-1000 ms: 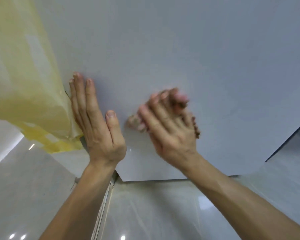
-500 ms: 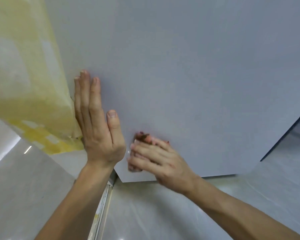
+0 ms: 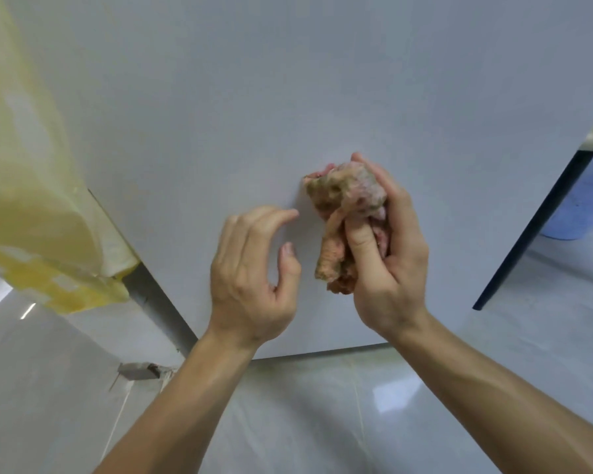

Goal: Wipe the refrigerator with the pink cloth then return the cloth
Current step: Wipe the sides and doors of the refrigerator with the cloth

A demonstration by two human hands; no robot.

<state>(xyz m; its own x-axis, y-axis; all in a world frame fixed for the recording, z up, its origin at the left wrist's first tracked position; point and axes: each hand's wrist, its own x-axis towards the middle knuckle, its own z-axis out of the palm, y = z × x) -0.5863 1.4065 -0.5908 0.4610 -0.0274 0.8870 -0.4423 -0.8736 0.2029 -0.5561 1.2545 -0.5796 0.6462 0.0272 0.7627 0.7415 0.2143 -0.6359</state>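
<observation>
The refrigerator (image 3: 288,97) fills the view beyond both hands, its pale flat side running down to a bottom edge just under the wrists. Below the forearms lies a glossy tiled floor (image 3: 322,422). Out past the left hand, well apart from it, a yellow plastic sheet (image 3: 31,217) hangs against the refrigerator's corner. Far out beyond the right hand, past the refrigerator's other edge, stands a blue stool (image 3: 582,200).

The right hand (image 3: 387,261) is turned palm towards the camera and grasps the pink cloth (image 3: 343,213), fingers wrapped behind it and the thumb pressed across its front. The left hand (image 3: 250,268) holds nothing. Its fingers are loosely curled and its thumb stands free, and whether the fingertips touch the panel I cannot tell.

The cloth is a soiled, bunched wad lying in the right palm, its long axis running from the fingertips down towards the heel of the hand, with its free edge facing the left hand. It sits just beside the left fingertips, with a narrow gap between. It looks lifted off the panel, so I judge it is being regathered or turned, either for another pass or to be carried back.
</observation>
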